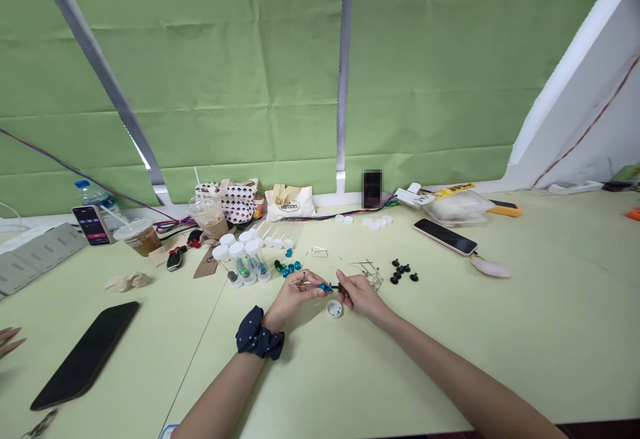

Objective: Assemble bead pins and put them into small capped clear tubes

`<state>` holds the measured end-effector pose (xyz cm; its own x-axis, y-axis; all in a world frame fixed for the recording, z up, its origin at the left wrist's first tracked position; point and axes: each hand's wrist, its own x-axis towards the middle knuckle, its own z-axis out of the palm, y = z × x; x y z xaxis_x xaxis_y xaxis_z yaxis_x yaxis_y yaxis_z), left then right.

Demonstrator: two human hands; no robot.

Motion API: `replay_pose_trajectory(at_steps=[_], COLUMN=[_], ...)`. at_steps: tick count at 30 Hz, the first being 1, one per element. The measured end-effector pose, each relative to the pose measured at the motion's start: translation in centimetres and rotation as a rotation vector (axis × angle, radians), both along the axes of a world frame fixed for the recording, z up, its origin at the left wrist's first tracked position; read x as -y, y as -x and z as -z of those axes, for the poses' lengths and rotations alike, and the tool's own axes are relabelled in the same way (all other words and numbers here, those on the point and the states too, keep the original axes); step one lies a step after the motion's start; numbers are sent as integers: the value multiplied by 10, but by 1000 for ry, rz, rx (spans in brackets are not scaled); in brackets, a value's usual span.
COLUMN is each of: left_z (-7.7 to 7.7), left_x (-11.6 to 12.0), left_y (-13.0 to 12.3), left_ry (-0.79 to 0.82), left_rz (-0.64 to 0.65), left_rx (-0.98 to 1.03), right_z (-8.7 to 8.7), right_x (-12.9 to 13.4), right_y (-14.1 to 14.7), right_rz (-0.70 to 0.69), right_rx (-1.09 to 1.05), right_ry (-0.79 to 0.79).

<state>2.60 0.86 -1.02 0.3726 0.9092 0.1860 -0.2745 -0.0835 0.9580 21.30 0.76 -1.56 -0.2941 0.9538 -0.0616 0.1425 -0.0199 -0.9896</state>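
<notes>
A small blue-and-black piece [326, 287] with thin metal pins spans the gap between my hands. My left hand [296, 293], with a dark scrunchie at its wrist, pinches its blue end and the pins. The fingers of my right hand [356, 292] are closed on its black end. Just below them sits a small round white cap [335, 309], open side up. Bent metal pins [370, 272] lie behind my right hand, and several black pieces [401, 269] are to its right. Blue and green pieces [291, 268] lie behind my left hand.
Clear tubes with white lids [243, 259] stand at the left of the blue pieces. Drink cups [210, 215], a tote bag [290, 204] and a phone [445, 236] are farther back. A large black phone [87, 353] and another person's fingers [9, 341] are at the left.
</notes>
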Motion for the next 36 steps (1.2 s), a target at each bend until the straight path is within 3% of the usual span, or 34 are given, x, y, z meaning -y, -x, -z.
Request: replay_pose_trajectory(at_steps=[5, 9, 12, 18, 26, 32, 36], left_z=[1, 0, 0, -1, -3, -1, 0], left_x=[-2, -2, -2, -1, 0, -2, -2], left_y=[1, 1, 1, 2, 0, 2, 1], left_ry=[3, -5, 1, -5, 4, 57, 47], left_rz=[-38, -21, -1, -32, -70, -123, -115], left_rx=[16, 28, 26, -26, -54, -54, -86], right_z=[-11, -13, -11, -13, -13, -17, -17], right_x=[4, 6, 6, 8, 9, 7, 7], right_y=[-4, -5, -3, 1, 1, -4, -5], right_rz=[-130, -211, -197, -128, -138, -168, -183], right_rx=[-128, -112, -86, -302, -260, -239, -229], right_ry=[26, 43, 48, 42, 100, -124, -168])
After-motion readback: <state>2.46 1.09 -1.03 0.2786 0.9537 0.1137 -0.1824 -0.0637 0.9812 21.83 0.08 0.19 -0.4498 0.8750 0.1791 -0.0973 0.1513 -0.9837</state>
